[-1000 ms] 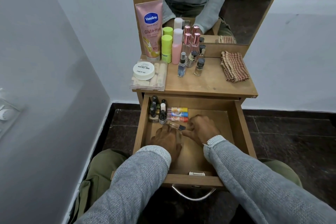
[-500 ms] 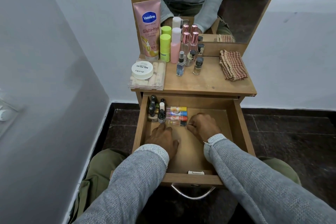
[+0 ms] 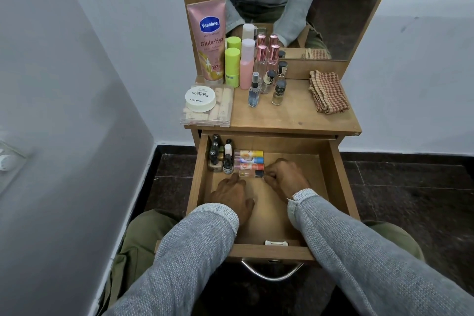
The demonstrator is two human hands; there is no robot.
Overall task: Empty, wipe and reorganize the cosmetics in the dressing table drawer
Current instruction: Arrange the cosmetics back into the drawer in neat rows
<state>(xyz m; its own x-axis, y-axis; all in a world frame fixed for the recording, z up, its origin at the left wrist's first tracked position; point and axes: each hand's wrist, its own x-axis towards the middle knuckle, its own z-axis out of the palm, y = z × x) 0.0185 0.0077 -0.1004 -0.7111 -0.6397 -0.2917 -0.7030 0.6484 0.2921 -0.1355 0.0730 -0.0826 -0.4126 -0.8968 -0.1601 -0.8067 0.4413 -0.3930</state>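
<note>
The wooden drawer (image 3: 333, 174) is pulled open. At its back left stand several dark nail polish bottles (image 3: 218, 155). Beside them lie three tubes with yellow, blue and red caps (image 3: 248, 160) in a row. A small clear bottle with a dark cap (image 3: 250, 173) lies just in front of that row. My left hand (image 3: 230, 196) lies low in the drawer, its straight fingertips touching the bottle's left end. My right hand (image 3: 286, 178) has curled fingers that pinch the bottle's capped end.
On the tabletop (image 3: 295, 115) stand a pink Vaseline tube (image 3: 208, 41), green and pink bottles (image 3: 239, 64), small perfume bottles (image 3: 269, 79), a clear box with a white jar (image 3: 200, 99) on it, and a checked cloth (image 3: 328, 91). A mirror stands behind. The wall is at the left.
Both hands have carried the small clear bottle back and left across the drawer floor. It now lies against the row of coloured tubes.
</note>
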